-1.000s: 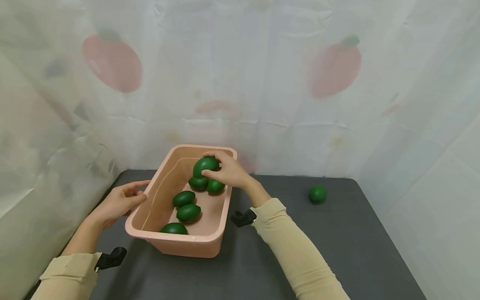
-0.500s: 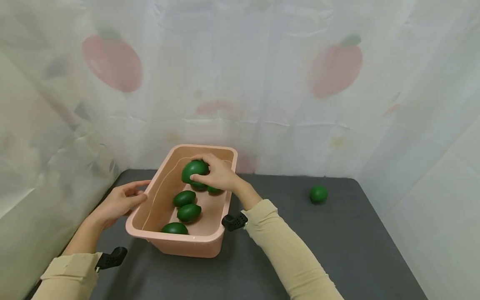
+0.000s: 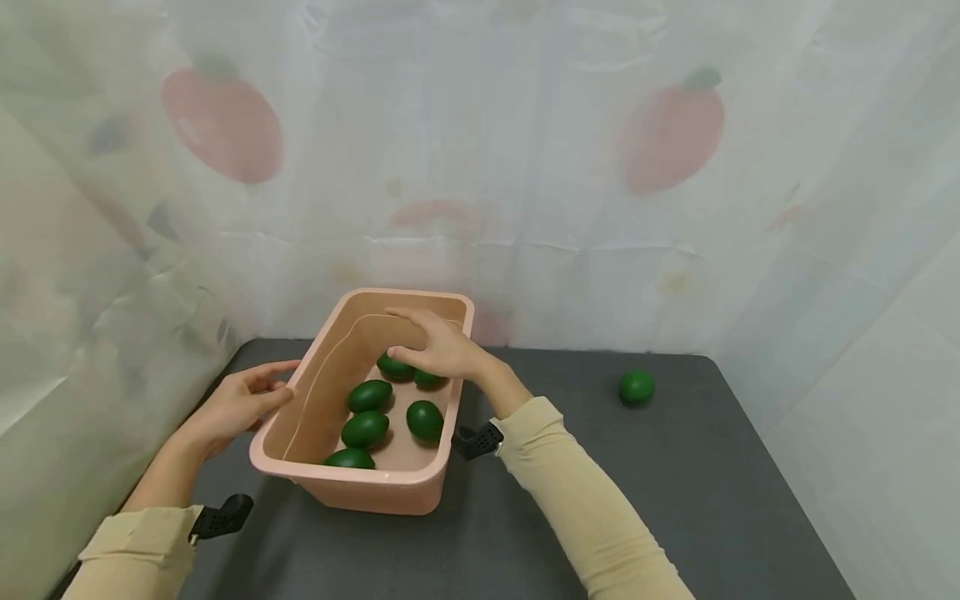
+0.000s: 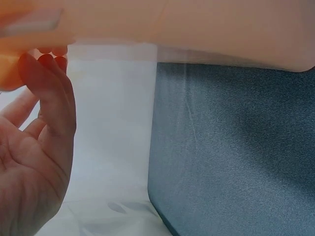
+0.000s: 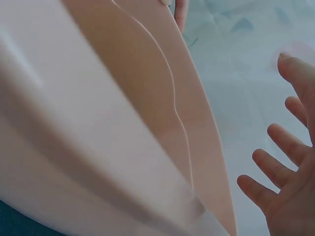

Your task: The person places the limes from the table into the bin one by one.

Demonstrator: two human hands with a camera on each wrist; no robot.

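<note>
A pink plastic bin stands on the dark table and holds several green limes. One lime lies alone by the bin's right wall. My right hand hovers over the bin's far end with its fingers spread and nothing in it; the right wrist view shows those spread fingers beside the bin wall. My left hand rests with relaxed fingers against the bin's left rim, and its fingertips touch the bin's edge. Another lime lies on the table at the right.
The dark grey table is bounded by a white curtain with red fruit prints at the back and both sides. Black wrist mounts sit on both beige sleeves.
The right hand carried a lime leftward over the bin, then let it go; its fingers are now spread and empty. The lime now lies by the bin's right wall. The left hand stayed put.
</note>
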